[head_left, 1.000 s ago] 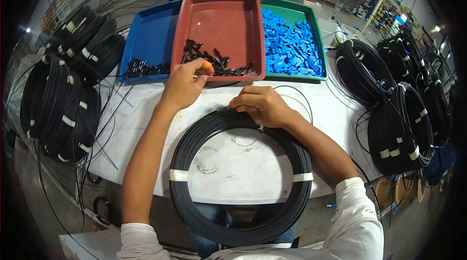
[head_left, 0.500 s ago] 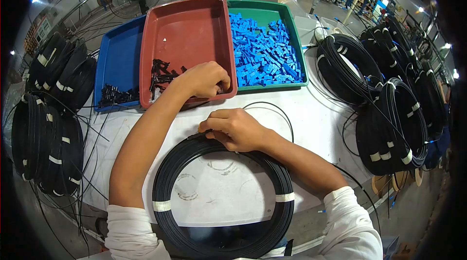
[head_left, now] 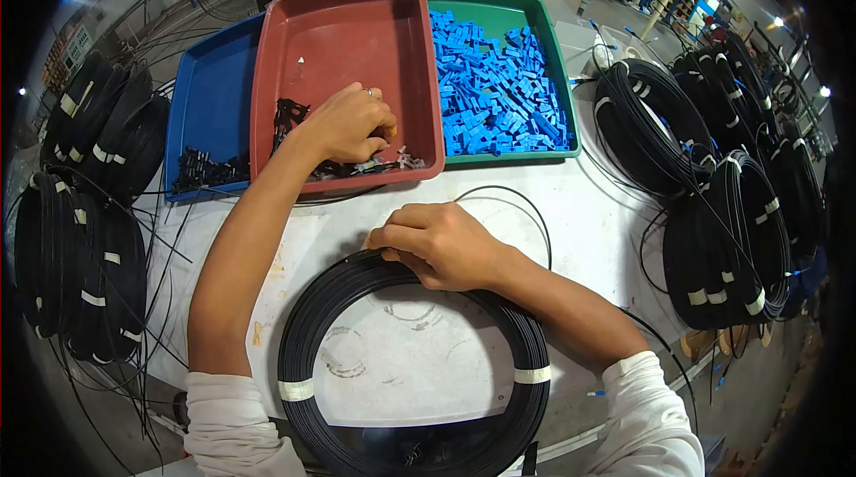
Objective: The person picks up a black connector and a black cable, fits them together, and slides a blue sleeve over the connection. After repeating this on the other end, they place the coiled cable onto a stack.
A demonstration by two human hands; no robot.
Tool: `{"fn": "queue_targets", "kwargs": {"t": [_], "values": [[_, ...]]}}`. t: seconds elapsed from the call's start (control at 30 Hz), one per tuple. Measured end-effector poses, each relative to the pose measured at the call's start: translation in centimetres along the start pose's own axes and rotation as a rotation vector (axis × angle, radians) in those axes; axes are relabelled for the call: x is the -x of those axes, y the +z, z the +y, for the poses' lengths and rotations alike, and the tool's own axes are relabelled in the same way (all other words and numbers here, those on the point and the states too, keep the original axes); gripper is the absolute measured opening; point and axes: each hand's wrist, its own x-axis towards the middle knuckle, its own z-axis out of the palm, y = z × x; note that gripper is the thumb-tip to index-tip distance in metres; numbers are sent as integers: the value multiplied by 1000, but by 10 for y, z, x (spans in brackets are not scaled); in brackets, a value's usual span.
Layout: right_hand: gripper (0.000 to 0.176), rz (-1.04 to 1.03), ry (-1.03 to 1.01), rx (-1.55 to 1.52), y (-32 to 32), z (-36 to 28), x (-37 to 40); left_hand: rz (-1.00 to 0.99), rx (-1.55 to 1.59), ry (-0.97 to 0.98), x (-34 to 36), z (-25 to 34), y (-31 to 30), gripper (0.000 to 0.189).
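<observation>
My left hand point(head_left: 352, 127) is over the front part of the red tray point(head_left: 348, 31), its fingers curled together above small black and pale plastic pieces point(head_left: 406, 159). Whatever is between those fingertips is hidden. A large coil of black cable point(head_left: 303, 325), wrapped with white tape on both sides, lies on the white table and reaches past its near edge. At the coil's far side my right hand point(head_left: 444, 245) is closed around the cable, thumb and fingers pinched near a cable end. More black parts point(head_left: 290, 120) are heaped along the tray's left side.
To the right of the red tray, a green tray point(head_left: 575, 134) holds many blue connector pieces. A blue tray point(head_left: 209, 76) with black parts sits on the left. Taped black cable coils point(head_left: 85, 272) crowd the left, and others point(head_left: 727, 245) the right. Loose cables trail over the table point(head_left: 588, 245).
My left hand has moved left and slightly up from the red tray's front right corner, uncovering pale pieces there. My right hand still grips the coil. The view has shifted slightly.
</observation>
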Motion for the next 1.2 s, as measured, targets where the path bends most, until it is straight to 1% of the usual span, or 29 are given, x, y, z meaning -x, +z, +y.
{"fn": "queue_targets", "kwargs": {"t": [0.07,0.13,0.17,0.23,0.3,0.37,0.4,0.5,0.57,0.67,0.7,0.77,0.83,0.9,0.93,1.0,1.03,1.1,1.13,1.17,1.2], "values": [[20,-4,-5,7,0,-1,0,22,-1,-17,6,-4,3,15],[21,-1,-11,21,-1,0,-2,368,-40,153,9,-6,6,15],[21,4,-15,34,0,0,-2,367,-40,153,10,-7,6,15],[22,6,-21,41,2,-1,0,294,520,-206,16,4,-7,7],[22,7,-32,77,1,-1,0,330,465,-202,25,3,-7,5],[23,37,-39,103,1,-2,0,436,763,-223,41,14,-8,7],[24,71,-41,133,1,-3,0,438,752,-228,49,19,-9,7],[24,125,-64,213,2,-3,-1,554,1088,-234,76,41,-10,11],[25,104,-84,224,2,-4,0,598,1109,-241,96,56,-11,13],[27,83,-69,250,-1,-9,-1,644,1009,-318,123,80,-7,16],[27,83,-77,248,-1,-9,-1,674,1070,-332,129,88,-2,15],[28,89,-37,195,0,-4,2,705,1083,-383,137,105,4,13],[24,63,-44,207,-7,-6,0,731,1089,-348,144,118,9,13],[24,44,-52,33,-12,-11,-2,746,1092,-316,151,126,14,13],[25,28,25,-29,-14,-17,-3,815,1106,-333,154,129,17,11],[27,36,18,-43,-17,-25,-5,938,1120,-328,156,126,22,10],[29,41,15,-62,-18,-28,-6,942,1123,-327,157,124,24,10],[29,69,1,-34,-20,-34,-6,1044,1124,-314,160,125,25,12],[29,102,-16,-7,-20,-36,-6,1048,1125,-321,162,127,25,12],[29,97,-18,-11,-18,-37,-8,1026,1116,-288,163,128,25,13],[34,136,-66,-37,-16,-37,-9,1003,1107,-253,164,130,24,15]]}}
